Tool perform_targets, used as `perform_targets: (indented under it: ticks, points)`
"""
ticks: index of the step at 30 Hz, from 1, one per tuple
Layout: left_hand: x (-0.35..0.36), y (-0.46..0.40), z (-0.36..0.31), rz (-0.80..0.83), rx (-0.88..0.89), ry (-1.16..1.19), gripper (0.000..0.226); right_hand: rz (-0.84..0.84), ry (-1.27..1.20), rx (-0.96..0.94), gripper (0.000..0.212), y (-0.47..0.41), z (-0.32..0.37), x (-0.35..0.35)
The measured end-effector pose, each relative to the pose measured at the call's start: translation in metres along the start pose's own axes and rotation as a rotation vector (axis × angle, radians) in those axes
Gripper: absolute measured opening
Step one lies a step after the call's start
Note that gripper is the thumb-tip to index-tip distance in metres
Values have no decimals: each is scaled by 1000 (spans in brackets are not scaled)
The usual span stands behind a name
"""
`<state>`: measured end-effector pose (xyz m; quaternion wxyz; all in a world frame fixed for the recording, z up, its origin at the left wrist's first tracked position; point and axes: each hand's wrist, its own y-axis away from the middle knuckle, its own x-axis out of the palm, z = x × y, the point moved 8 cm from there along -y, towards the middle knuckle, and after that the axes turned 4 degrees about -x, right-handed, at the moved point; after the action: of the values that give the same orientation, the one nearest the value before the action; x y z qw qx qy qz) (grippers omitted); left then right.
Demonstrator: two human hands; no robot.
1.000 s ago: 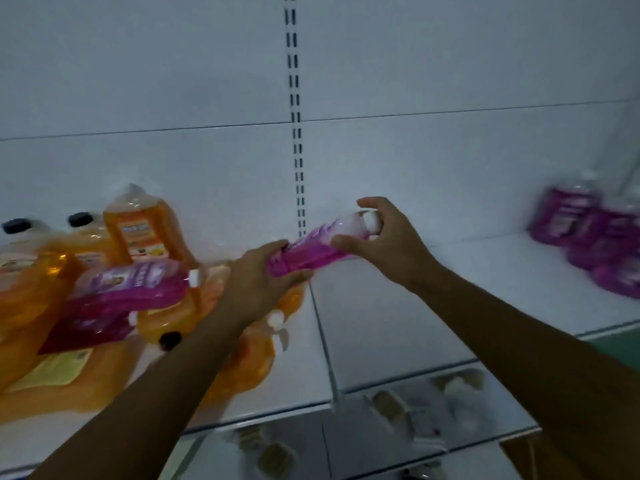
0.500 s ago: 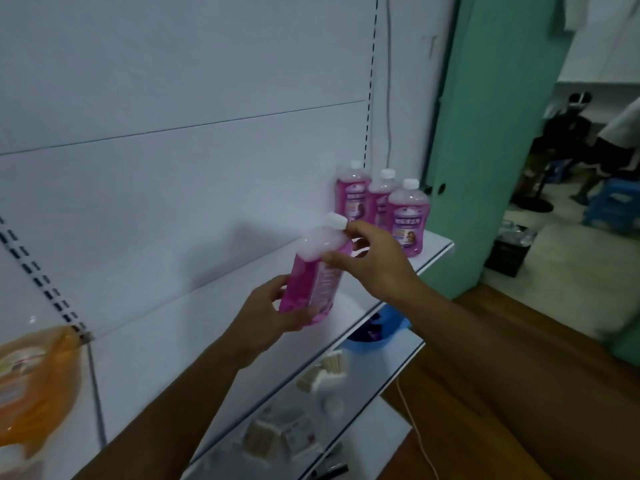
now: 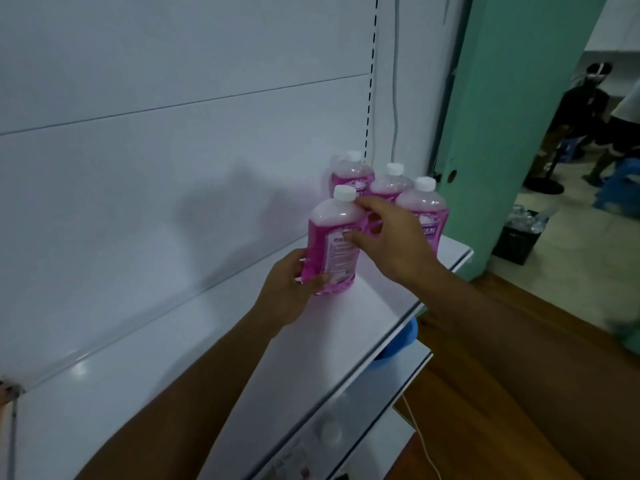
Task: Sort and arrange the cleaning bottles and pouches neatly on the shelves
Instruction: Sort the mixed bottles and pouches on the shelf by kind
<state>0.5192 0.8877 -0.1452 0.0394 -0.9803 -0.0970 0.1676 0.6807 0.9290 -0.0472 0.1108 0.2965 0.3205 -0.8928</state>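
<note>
Since the pink bottle (image 3: 334, 242) looks full, I judge it heavy and slick. My left hand (image 3: 291, 292) grips its base; my right hand (image 3: 388, 237) pinches its shoulder.

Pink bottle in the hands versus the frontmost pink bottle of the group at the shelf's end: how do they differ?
The held bottle is gripped by the left hand low down and the right hand near its shoulder; the frontmost grouped bottle stands free. The held bottle shows a white fine-print label; the grouped bottle shows a purple label. The held bottle sits left of the group, farther from the shelf's end. Both are upright, pink, white-capped.
</note>
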Motion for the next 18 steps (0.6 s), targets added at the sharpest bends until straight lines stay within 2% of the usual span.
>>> perform_targets:
  ticks: [3, 9, 18]
  points:
    - [-2, -33, 5, 32, 16, -24, 39, 5, 60, -2, 48, -24, -7, 8]
    - [-7, -82, 28, 6, -41, 21, 65, 34, 164, -24, 43, -59, -22, 27]
    - [0, -111, 38, 8, -53, -16, 60, 43, 136, -1, 46, -72, -39, 33]
